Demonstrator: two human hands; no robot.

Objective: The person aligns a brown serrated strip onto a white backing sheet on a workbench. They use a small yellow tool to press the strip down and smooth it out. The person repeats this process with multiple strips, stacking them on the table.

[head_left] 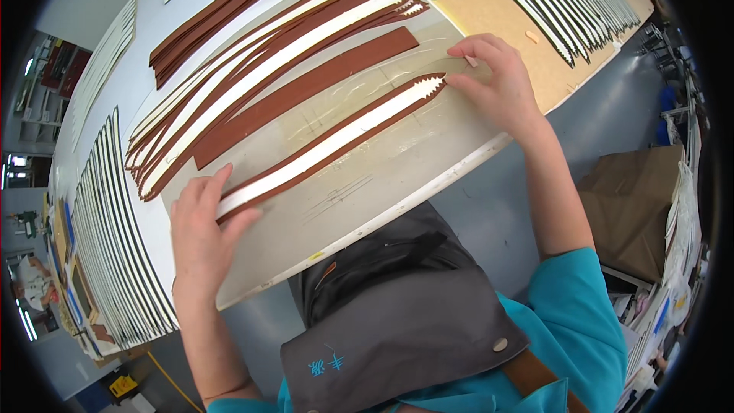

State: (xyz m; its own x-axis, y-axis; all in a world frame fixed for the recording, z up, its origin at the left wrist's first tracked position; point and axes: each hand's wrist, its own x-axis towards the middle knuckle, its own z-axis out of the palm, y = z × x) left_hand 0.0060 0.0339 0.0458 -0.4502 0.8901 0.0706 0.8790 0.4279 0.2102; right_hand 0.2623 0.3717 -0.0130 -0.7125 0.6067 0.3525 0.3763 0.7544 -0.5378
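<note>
A brown strip with a white band down its middle (344, 136) lies slantwise on the grey-beige work sheet (382, 172); its right end is pointed, with a zigzag edge to the white. My left hand (202, 226) rests at its left end, thumb and fingers spread on either side, hiding that end. My right hand (501, 80) is by the pointed tip, thumb and forefinger apart, with the thumb close to the tip. Just beyond lies a plain brown strip (306, 98). Farther back is a loose pile of brown strips with white bands (344, 15).
A stack of plain brown strips (229, 11) lies at the far left. Dark-edged white strips (118, 237) line the table's left side, and more dark-edged strips (550, 0) lie on a tan board (562, 80) at far right. A brown box (631, 210) stands right of the table.
</note>
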